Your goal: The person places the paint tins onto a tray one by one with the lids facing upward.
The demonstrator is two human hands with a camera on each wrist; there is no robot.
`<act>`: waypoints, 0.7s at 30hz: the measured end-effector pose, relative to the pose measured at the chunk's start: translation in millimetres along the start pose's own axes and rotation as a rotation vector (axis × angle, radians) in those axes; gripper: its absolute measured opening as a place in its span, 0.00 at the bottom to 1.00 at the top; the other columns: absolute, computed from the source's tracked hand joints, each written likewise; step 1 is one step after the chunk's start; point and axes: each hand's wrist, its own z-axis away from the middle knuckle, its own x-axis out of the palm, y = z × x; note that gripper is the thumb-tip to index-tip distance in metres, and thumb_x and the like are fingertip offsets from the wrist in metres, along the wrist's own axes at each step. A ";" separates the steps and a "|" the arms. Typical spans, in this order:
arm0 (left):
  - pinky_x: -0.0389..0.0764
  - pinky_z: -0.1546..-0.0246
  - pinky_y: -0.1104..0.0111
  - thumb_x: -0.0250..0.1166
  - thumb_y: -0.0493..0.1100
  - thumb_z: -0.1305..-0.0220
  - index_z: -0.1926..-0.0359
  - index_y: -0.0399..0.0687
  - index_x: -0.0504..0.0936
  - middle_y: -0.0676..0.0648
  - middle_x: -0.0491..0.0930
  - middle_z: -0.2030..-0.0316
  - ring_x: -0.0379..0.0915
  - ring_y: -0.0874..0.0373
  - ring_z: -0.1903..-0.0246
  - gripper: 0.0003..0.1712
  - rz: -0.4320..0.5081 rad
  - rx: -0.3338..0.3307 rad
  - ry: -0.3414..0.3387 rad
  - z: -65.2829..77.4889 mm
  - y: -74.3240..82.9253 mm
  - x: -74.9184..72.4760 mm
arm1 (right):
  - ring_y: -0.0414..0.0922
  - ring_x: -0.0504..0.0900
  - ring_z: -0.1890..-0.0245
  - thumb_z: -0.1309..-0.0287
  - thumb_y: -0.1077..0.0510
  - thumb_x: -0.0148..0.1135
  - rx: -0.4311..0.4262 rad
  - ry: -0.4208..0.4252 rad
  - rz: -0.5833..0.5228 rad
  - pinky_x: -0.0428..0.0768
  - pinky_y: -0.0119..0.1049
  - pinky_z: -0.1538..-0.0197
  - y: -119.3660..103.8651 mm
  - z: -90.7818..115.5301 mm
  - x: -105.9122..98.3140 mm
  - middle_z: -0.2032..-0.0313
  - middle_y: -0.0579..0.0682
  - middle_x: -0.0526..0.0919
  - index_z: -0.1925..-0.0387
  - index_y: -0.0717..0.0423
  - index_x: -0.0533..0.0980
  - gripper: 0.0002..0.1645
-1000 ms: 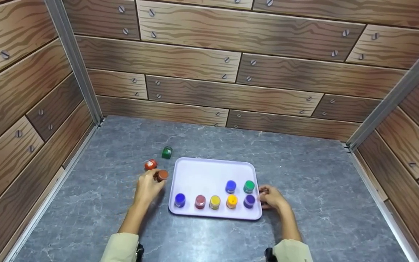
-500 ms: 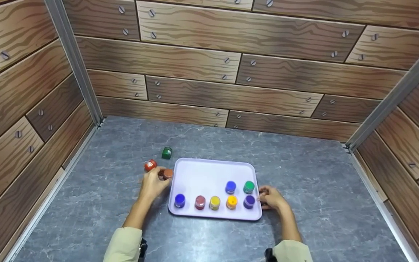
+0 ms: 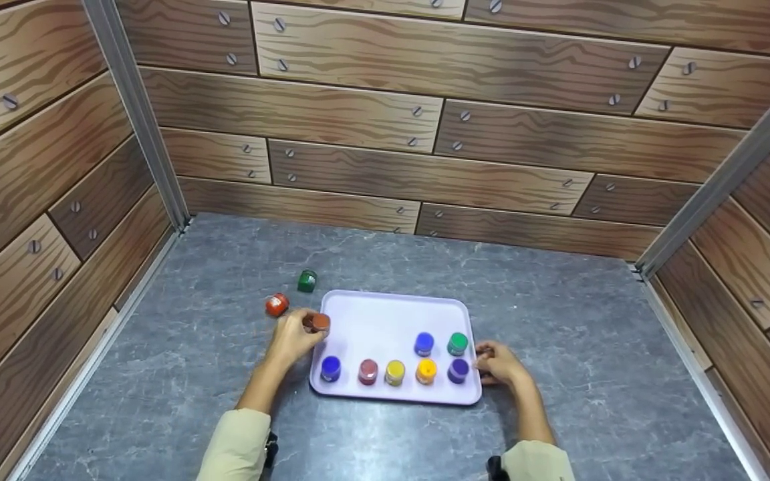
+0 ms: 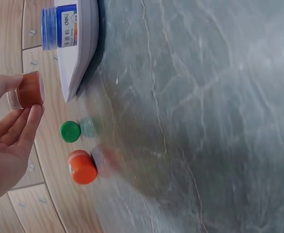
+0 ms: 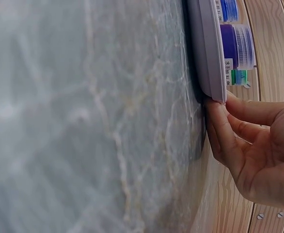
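Note:
My left hand (image 3: 293, 341) pinches a brown paint jar (image 4: 30, 91) between thumb and fingers, just over the left edge of a pale lilac tray (image 3: 375, 324). At the tray's right edge, my right hand (image 3: 502, 363) holds the rim, thumb on top and fingers beneath in the right wrist view. Upright on the tray's near side stand a blue jar (image 3: 331, 368), a dark red jar (image 3: 368, 371), a yellow jar (image 3: 395, 373), an orange-yellow jar (image 3: 426, 371) and a purple jar (image 3: 458, 371). Behind them are another blue jar (image 3: 424, 343) and a green jar (image 3: 457, 343).
Left of the tray, an orange-red jar (image 3: 277, 304) and a dark green jar (image 3: 307, 280) lie on the grey marbled table (image 3: 545, 300). Wood-patterned panels (image 3: 358, 107) enclose the back and sides.
My left hand has moved right with the brown jar, from beside the tray to over its left edge. The right hand and the tray have stayed in place.

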 end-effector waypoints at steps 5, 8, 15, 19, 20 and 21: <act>0.77 0.68 0.62 0.71 0.35 0.60 0.62 0.33 0.80 0.42 0.80 0.71 0.76 0.52 0.72 0.20 0.011 0.003 -0.056 0.5 1.3 6.5 | 0.45 0.74 0.71 0.53 0.74 0.54 0.002 0.003 0.004 0.79 0.42 0.70 0.7 -1.1 0.0 0.69 0.54 0.70 0.53 0.74 0.65 0.21; 0.77 0.68 0.61 0.71 0.33 0.60 0.61 0.33 0.80 0.41 0.80 0.70 0.76 0.51 0.71 0.20 0.043 0.003 -0.102 0.9 1.9 9.5 | 0.45 0.74 0.71 0.52 0.74 0.54 -0.003 0.002 0.009 0.79 0.42 0.70 1.2 -1.4 -0.1 0.69 0.54 0.70 0.54 0.74 0.65 0.21; 0.78 0.66 0.60 0.71 0.29 0.59 0.61 0.30 0.79 0.39 0.80 0.70 0.77 0.48 0.69 0.19 0.131 -0.022 -0.199 0.8 -0.2 14.7 | 0.45 0.74 0.71 0.52 0.74 0.54 0.002 0.004 0.009 0.79 0.42 0.70 1.3 -1.4 0.8 0.70 0.54 0.70 0.54 0.74 0.65 0.20; 0.77 0.65 0.60 0.71 0.29 0.59 0.62 0.30 0.79 0.39 0.80 0.70 0.77 0.48 0.68 0.18 0.140 -0.017 -0.231 0.5 -2.1 16.9 | 0.45 0.74 0.71 0.52 0.74 0.54 0.002 0.011 0.014 0.79 0.43 0.70 1.2 -1.4 0.9 0.70 0.54 0.70 0.54 0.74 0.65 0.20; 0.77 0.65 0.60 0.71 0.29 0.58 0.62 0.30 0.79 0.39 0.80 0.70 0.77 0.48 0.68 0.18 0.143 -0.018 -0.239 0.6 -2.2 17.2 | 0.45 0.74 0.71 0.52 0.74 0.54 0.002 0.011 0.014 0.79 0.43 0.70 1.3 -1.4 0.8 0.69 0.54 0.70 0.54 0.74 0.65 0.20; 0.77 0.65 0.60 0.70 0.29 0.58 0.62 0.30 0.79 0.39 0.80 0.70 0.77 0.48 0.68 0.18 0.143 -0.017 -0.247 0.8 -2.3 17.4 | 0.45 0.74 0.71 0.52 0.74 0.54 0.001 0.011 0.016 0.79 0.42 0.70 1.3 -1.5 0.7 0.69 0.54 0.70 0.54 0.74 0.65 0.19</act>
